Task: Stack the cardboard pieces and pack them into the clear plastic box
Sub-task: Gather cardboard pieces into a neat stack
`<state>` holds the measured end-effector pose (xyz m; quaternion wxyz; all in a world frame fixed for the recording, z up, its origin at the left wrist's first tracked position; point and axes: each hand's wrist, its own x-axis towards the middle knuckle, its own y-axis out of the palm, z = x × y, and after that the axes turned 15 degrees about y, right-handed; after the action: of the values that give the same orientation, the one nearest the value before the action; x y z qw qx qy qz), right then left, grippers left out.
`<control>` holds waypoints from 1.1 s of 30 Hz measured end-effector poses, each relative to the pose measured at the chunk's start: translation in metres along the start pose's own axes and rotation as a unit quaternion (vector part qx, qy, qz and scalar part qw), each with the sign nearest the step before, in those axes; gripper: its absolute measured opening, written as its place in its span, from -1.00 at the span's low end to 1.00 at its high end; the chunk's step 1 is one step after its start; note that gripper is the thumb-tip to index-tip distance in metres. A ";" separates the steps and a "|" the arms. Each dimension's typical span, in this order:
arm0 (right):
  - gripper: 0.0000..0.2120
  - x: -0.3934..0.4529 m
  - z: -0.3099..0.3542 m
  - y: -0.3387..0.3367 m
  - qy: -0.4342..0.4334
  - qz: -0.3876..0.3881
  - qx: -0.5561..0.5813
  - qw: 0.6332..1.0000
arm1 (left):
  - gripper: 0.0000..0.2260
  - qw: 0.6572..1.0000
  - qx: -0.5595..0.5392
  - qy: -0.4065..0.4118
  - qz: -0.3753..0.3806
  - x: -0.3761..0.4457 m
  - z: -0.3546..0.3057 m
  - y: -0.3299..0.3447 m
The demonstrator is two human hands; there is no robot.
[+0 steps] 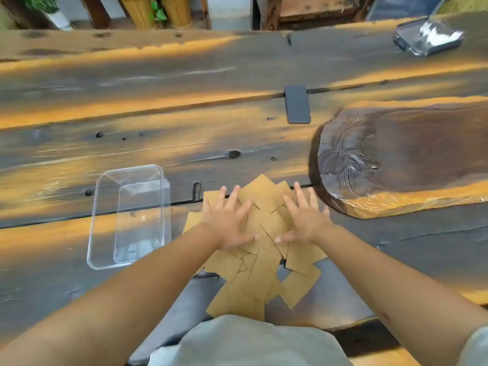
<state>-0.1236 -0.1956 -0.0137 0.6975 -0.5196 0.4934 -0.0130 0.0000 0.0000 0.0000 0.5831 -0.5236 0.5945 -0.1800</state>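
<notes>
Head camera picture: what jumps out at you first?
Two hands, left and right, press flat with spread fingers on a messy pile of brown cards at the table's near edge. An empty clear box sits left of the pile, and a dark wood slab lies to the right.

Weathered plank table [184, 143] streaked with orange light, bamboo planters [158, 10] behind it.
</notes>
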 end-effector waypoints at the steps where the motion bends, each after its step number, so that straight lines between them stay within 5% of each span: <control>1: 0.29 0.005 0.002 0.006 -0.003 0.020 -0.027 0.999 | -0.12 0.999 -0.007 0.020 0.037 0.004 -0.003 0.009; 5: 0.37 0.025 0.008 0.029 -0.023 0.059 -0.114 0.992 | -0.13 0.992 -0.024 0.072 0.105 0.020 -0.008 0.052; 11: 0.37 0.058 0.012 0.030 -0.045 0.051 -0.117 0.991 | -0.05 0.991 0.023 0.078 0.106 0.049 0.008 0.060; 23: 0.26 0.094 0.012 0.006 -0.128 -0.097 -0.023 0.987 | 0.04 0.997 0.000 0.082 -0.010 0.077 0.040 0.051; 33: 0.33 0.133 0.035 -0.024 -0.130 -0.040 -0.072 0.988 | 0.09 0.996 -0.003 0.030 -0.085 0.089 0.017 0.067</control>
<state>-0.0186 -0.2522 -0.0870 0.7157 -0.5849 0.3766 0.0621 0.0075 -0.0419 -0.1046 0.5458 -0.5682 0.5660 -0.2428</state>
